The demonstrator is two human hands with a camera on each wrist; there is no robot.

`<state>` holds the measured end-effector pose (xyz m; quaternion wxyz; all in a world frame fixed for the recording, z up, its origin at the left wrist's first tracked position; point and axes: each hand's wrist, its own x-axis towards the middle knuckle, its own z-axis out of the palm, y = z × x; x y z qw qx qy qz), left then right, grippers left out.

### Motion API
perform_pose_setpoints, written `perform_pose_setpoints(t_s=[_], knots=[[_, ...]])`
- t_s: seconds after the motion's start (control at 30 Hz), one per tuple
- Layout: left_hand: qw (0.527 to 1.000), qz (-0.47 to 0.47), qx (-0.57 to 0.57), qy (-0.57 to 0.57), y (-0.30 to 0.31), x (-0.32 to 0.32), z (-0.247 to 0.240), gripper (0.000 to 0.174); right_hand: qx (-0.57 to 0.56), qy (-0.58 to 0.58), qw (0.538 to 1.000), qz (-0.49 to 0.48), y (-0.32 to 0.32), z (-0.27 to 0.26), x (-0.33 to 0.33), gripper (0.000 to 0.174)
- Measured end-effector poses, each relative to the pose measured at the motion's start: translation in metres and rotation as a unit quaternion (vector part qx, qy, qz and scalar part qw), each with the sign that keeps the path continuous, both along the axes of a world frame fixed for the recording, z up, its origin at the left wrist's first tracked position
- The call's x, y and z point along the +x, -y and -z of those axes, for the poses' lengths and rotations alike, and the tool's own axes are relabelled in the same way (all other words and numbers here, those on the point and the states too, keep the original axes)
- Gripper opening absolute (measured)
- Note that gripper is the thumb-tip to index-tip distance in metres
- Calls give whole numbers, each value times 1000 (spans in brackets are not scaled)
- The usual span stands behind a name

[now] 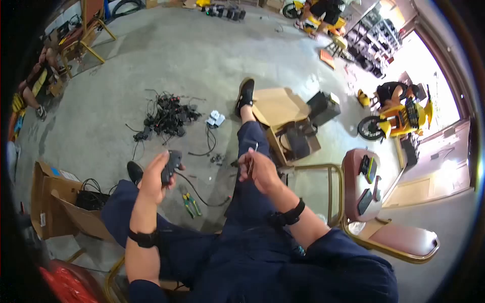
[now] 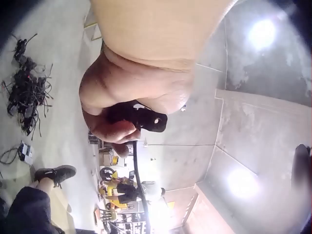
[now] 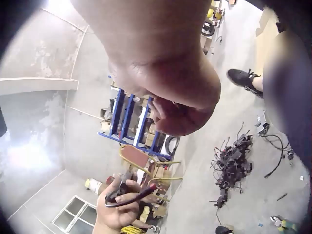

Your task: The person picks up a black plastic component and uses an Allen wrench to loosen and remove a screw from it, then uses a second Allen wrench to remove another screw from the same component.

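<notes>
My left hand point(image 1: 151, 177) grips a black plastic device point(image 1: 172, 166) with a black cable point(image 1: 199, 199) trailing from it; the left wrist view shows a rounded end of the device point(image 2: 155, 122) with a hole, sticking out past the fingers. Opposite, over my leg, my right hand point(image 1: 265, 174) pinches a slim metal tool point(image 1: 251, 164), its exact kind too small to make out. In the right wrist view the curled fingers hide most of that tool. Green-and-yellow pliers point(image 1: 192, 205) lie on the floor between my legs.
A tangle of black cabled parts point(image 1: 169, 116) and a white box-shaped part point(image 1: 215, 119) lie ahead. An open cardboard box point(image 1: 275, 146) stands right, another point(image 1: 48, 202) left. A chair seat point(image 1: 353, 174) at right bears small devices. People and a yellow motorbike point(image 1: 404, 118) are farther off.
</notes>
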<state>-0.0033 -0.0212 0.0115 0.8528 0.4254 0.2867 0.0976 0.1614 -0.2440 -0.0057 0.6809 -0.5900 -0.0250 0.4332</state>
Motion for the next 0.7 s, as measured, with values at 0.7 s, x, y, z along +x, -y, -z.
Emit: perform_pose_setpoints(t_s=[0.7], knots=[[999, 22, -36, -20, 111, -16, -13, 36, 20, 250, 957, -145, 47, -46, -46, 19]])
